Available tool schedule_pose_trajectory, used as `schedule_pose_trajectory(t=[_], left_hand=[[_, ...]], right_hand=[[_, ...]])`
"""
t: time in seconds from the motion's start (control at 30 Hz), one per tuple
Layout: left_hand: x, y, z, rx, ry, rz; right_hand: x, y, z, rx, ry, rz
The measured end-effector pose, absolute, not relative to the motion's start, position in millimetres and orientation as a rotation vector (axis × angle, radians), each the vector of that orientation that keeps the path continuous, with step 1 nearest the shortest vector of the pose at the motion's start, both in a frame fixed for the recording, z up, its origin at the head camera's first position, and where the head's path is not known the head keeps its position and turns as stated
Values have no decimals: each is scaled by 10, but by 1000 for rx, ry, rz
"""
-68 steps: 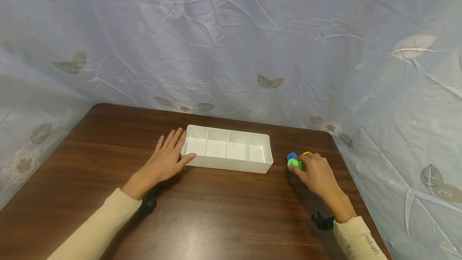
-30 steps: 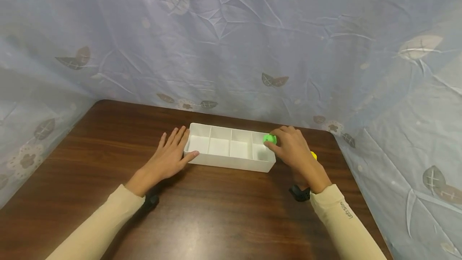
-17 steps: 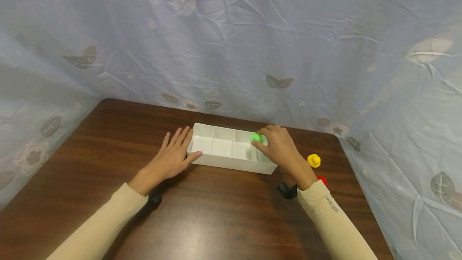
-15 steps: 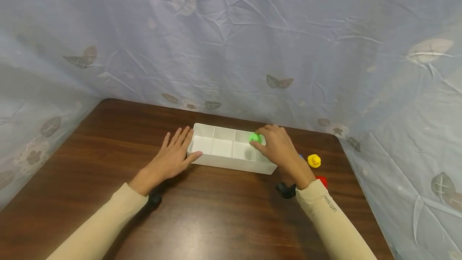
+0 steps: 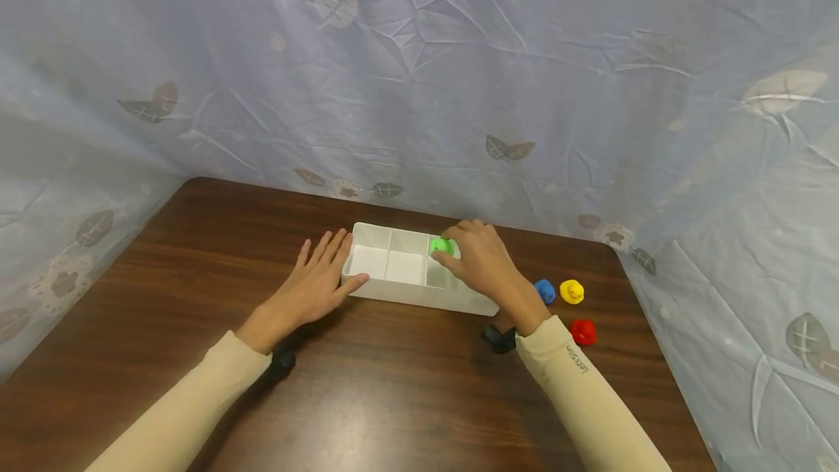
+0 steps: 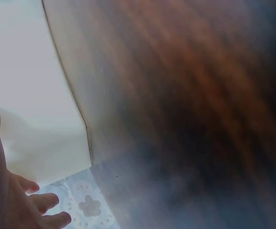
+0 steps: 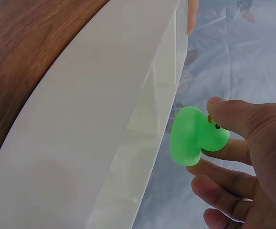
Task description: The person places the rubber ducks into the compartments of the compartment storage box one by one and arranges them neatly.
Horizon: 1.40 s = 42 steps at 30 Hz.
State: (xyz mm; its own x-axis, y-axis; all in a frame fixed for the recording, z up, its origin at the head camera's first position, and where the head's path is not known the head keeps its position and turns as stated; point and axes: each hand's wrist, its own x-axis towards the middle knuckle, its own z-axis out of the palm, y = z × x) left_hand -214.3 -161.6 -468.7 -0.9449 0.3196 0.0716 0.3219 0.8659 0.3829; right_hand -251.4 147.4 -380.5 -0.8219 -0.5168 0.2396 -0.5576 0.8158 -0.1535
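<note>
A green rubber duck (image 7: 195,136) is pinched between the thumb and fingers of my right hand (image 5: 481,257). In the head view that hand holds the duck above the third compartment from the left of a white divided box (image 5: 419,296). The rightmost compartment is partly hidden behind the hand. My left hand (image 5: 308,290) rests against the box's left end with spread fingers, its thumb over the front rim. The left wrist view shows the thumb and several fingers (image 6: 45,202) around the white box end (image 6: 37,95).
Right of the box, a blue duck (image 5: 545,291), a yellow duck (image 5: 572,291) and a red duck (image 5: 583,331) sit on the brown wooden table (image 5: 393,384). A patterned cloth (image 5: 419,93) hangs behind the table and along its sides.
My right hand picked up the green duck from the table's right side and carried it left over the box, past the rightmost compartment. My left hand stays at the box's left end.
</note>
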Motion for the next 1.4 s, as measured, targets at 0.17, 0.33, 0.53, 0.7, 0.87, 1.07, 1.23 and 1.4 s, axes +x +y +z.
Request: schedule_pose_trajectory(t=[0.17,0.33,0.53,0.7,0.87,1.07,1.23,1.4], left_hand=[[-2138,-1613,-4680,-525,-3028,-623],[-2140,-1614,-4679,-519,-3026,-607],[-2151,-1617,-4699,-514,-3029,-607],[-2158,-1624,-4718,-521,-3021,-604],[-2154,-1623,-4715,-525,-3023,-613],[-2162,-1620,-4718,-523,-3030,-621],[-2163,-1617,-4714,-535,-3038,-614],[-2157,-1620,-4722,-532,-3054,-619]], right_hand=[[-2538,1344,-3824,871,-2824,312],[-2548,1195,-3841,891,-2832,313],[-2564,1049,-3874,909,-2830,269],[-2584,937,-3861,925,-2827,240],[-2615,812,-3837,941,-2845,239],[-2652,651,-3792,970,-2866,254],[-2672,559,-3788,984,-2885,246],[-2686,499,-3822,1005,-2898,242]])
